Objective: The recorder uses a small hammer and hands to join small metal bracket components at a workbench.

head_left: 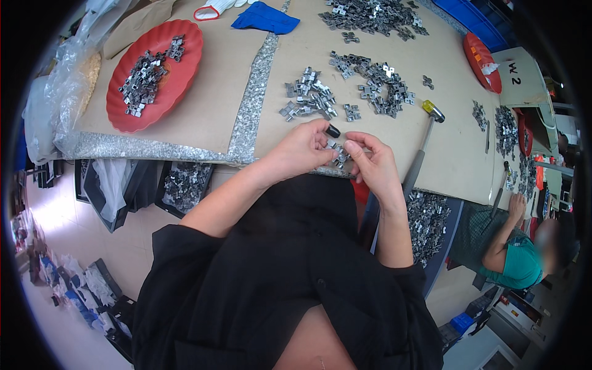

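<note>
Both hands meet at the table's front edge around a small silver metal part [338, 155] with several raised tabs. My left hand [305, 148] pinches it from the left; a short black cap-like piece [333, 131] shows by its index fingertip, and I cannot tell whether it is worn or held. From the right, my right hand [373, 161] grips the part with thumb and curled fingers. Just beyond lie a loose cluster of similar metal parts [311, 94] and one single part [352, 112]. A hammer [425, 132] with a yellow-and-black head rests to the right.
Far back is a larger pile of parts [373, 15]. A red scalloped dish [185, 74] holding more stands left, near a blue cloth [265, 18]. Below the table are a parts-filled bin [428, 225] and a black crate [185, 185]. A co-worker in a green top [521, 265] sits right.
</note>
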A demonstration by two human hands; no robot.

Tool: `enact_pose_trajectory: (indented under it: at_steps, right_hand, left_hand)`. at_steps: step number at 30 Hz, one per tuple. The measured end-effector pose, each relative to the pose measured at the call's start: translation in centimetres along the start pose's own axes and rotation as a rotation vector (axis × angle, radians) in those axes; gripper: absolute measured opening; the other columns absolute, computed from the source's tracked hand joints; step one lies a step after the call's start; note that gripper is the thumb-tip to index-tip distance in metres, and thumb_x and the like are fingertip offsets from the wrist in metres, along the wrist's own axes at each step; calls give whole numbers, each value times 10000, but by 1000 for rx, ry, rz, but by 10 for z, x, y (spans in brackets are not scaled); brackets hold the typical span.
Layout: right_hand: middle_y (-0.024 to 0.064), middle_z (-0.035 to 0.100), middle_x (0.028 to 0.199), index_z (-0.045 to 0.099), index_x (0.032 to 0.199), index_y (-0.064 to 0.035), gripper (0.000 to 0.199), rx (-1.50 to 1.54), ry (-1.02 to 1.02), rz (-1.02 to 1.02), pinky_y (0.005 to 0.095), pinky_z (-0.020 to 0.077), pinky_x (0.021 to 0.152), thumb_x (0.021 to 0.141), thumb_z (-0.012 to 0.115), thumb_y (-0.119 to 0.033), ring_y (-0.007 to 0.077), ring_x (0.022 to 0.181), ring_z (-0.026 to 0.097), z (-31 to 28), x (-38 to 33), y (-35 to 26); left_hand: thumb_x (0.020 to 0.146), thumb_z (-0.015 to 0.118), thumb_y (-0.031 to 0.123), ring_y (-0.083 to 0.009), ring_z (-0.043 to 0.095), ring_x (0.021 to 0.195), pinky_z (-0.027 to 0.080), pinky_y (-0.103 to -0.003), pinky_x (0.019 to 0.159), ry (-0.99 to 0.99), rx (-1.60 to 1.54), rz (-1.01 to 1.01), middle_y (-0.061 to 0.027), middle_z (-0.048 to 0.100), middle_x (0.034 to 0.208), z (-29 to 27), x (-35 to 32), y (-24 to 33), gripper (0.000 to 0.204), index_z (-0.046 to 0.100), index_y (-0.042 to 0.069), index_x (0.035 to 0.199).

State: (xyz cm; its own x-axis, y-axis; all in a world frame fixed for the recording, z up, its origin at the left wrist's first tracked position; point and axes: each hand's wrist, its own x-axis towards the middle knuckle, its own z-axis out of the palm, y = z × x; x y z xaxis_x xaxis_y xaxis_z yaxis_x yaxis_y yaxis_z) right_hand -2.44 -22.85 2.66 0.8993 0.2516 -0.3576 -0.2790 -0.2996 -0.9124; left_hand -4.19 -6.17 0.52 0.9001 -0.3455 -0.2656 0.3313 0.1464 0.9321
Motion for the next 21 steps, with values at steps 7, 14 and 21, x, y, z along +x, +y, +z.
enact_pose_trajectory:
  at_steps: [7, 14, 21]
  right_hand:
    - [-3, 519, 585, 565, 888, 13, 188, 276, -156, 15, 168, 369, 395, 838, 550, -168, 43, 462, 452, -5, 3, 9]
    - [21, 523, 607, 551, 877, 22, 193, 513, 24, -102, 188, 412, 419, 845, 539, -168, 63, 471, 470, 7, -1, 15]
    - [33, 556, 675, 556, 866, 14, 170, 530, -165, -3, 185, 436, 436, 827, 564, -151, 61, 540, 508, -10, 3, 21]
  left_hand:
    - [799, 597, 125, -50, 476, 598, 382, -179, 487, 109, -28, 43, -27, 536, 769, 7, 3, 13, 365, 416, -9, 1087]
    - [852, 526, 252, -36, 452, 530, 346, -165, 460, -78, 27, -90, -8, 528, 663, 3, 5, 3, 226, 547, 31, 806]
    - [853, 516, 243, -34, 419, 474, 328, -176, 434, -106, 14, -50, 19, 485, 574, 3, 7, 0, 256, 536, 50, 686]
